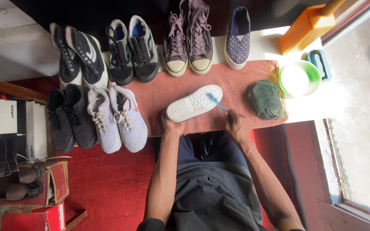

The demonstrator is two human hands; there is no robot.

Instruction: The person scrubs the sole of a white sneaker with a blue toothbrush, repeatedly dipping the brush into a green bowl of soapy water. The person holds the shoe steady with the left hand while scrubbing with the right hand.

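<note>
Both hands on one white shoe (194,103), sole up.
Left hand (173,127) grips its lower-left end; I see right hand (235,124) holding blue toothbrush (216,102) against its upper-right end.

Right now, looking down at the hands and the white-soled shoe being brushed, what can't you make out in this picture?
- Upper of the upturned white-soled shoe: faces down onto the worn red mat.
- Bristles of the blue toothbrush: too small.
- Handle end of the brush: hidden inside the right hand.
- Fingers of the left hand: hidden behind the shoe's heel.
- Contents of the green round bowl: washed out by sunlight.
- Orange plastic tool: cut off by the top edge.
</note>
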